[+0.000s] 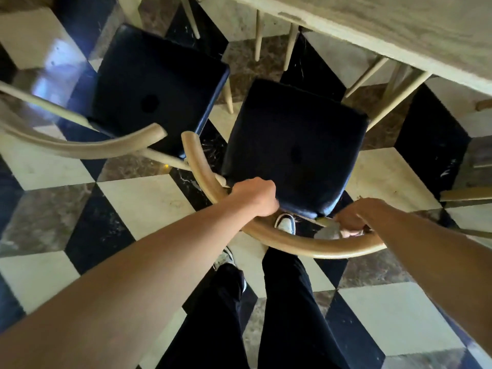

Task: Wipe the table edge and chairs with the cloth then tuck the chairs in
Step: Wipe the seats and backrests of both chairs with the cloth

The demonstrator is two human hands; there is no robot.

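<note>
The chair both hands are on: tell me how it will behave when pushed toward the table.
The chair probably slides readily, since the tiled floor looks polished. Its curved wooden backrest looks rigid under the left hand and right hand. Thin splayed legs suggest modest weight.

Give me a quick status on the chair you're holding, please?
Left hand grips the curved backrest; right hand holds it with a cloth. Chair seat not yet under table. Second chair close alongside.

A checkered floor (149, 201) of black, cream and brown marble tiles lies underfoot.
</note>
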